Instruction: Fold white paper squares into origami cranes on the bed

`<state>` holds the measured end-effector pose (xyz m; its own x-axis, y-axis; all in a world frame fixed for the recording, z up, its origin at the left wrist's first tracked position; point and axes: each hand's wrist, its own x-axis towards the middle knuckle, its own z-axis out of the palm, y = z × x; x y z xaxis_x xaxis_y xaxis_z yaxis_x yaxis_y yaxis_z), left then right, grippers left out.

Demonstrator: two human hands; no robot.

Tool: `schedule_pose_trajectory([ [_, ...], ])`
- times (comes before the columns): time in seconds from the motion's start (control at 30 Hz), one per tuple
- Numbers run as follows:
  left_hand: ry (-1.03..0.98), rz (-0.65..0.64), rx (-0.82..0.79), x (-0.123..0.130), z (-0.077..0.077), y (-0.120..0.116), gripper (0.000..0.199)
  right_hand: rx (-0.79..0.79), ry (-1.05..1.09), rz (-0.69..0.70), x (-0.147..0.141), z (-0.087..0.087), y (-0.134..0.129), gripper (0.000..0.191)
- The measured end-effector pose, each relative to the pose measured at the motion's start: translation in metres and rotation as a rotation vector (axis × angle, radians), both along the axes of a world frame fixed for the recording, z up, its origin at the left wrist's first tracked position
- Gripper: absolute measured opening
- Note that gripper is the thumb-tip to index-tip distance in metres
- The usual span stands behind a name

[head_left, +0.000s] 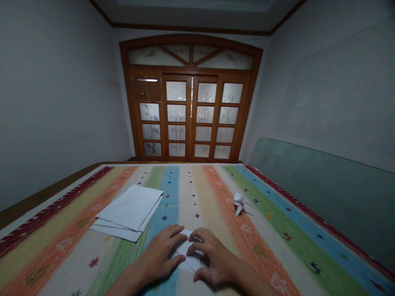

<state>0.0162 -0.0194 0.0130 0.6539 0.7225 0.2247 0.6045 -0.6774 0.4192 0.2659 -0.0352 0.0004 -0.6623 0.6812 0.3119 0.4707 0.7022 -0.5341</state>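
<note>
My left hand (160, 253) and my right hand (214, 257) sit close together at the near edge of a striped woven mat (197, 181). Between them lies a folded white paper sheet (187, 250), pinched and pressed by the fingers of both hands, with crease lines visible on it. Its middle is partly hidden by my fingers. Beyond my left hand is a loose stack of white paper sheets (129, 213). A small white origami crane (239, 203) stands on the mat, ahead and to the right of my right hand.
The mat covers a wide surface with a brown wooden edge (37, 203) along its left side. A pale green panel (305, 193) leans along the right wall. Brown wooden doors with frosted glass panes (191, 117) stand beyond the far edge.
</note>
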Motion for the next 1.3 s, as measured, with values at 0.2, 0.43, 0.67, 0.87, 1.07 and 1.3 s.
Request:
schedule_pose_trajectory([
  [0.2,-0.026,0.012,0.049,-0.001,-0.001,0.002,0.045,-0.009,-0.025,0.016,0.003,0.005,0.0,0.054],
  [0.43,-0.032,0.012,0.071,-0.005,0.002,0.004,0.047,-0.051,-0.026,0.006,0.005,0.012,0.0,0.056],
  [0.67,-0.059,0.015,0.056,-0.005,0.003,0.004,0.039,-0.056,0.061,-0.039,0.006,0.009,0.001,0.032],
  [0.87,-0.105,-0.02,0.098,-0.005,0.003,0.005,0.025,0.048,0.118,-0.096,0.001,0.002,0.003,0.033],
  [1.07,-0.103,-0.027,0.134,0.002,0.002,0.002,0.023,0.048,0.082,-0.127,-0.004,0.003,0.003,0.021],
  [1.3,-0.307,0.058,-0.062,0.009,-0.001,0.0,0.019,0.048,0.165,-0.197,-0.005,-0.001,0.005,0.018],
])
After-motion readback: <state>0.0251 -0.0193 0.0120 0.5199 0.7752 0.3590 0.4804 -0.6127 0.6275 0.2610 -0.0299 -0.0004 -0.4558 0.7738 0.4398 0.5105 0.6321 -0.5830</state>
